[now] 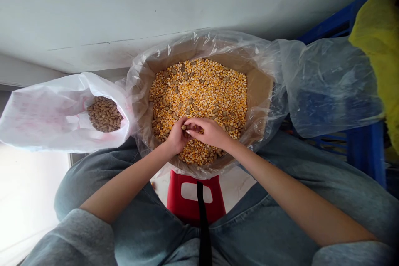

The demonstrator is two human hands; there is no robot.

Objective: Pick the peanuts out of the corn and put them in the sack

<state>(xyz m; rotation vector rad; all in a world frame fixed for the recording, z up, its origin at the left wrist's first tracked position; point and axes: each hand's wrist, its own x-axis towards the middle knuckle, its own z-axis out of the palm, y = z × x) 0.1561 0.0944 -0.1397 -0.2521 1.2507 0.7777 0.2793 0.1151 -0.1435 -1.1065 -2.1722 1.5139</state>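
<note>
Both hands meet above a box of yellow corn kernels (218,87) with unshelled peanuts mixed among them. My left hand (176,138) is cupped, fingers curled around a few peanuts (184,127). Over that palm, my right hand (210,131) has its thumb and fingers drawn together at the peanuts; the fingers partly hide what lies between the hands. A clear plastic liner (139,87) covers the sides of the cardboard box (259,87). On the left, an open white sack (52,110) holds a pile of unshelled peanuts (105,114).
A red stool (177,199) stands between my knees, with a black strap (204,228) hanging in front. To the right are a clear plastic bag (333,87), a blue crate (368,153) and yellow cloth-like material (378,37). A pale wall (156,4) rises behind the box.
</note>
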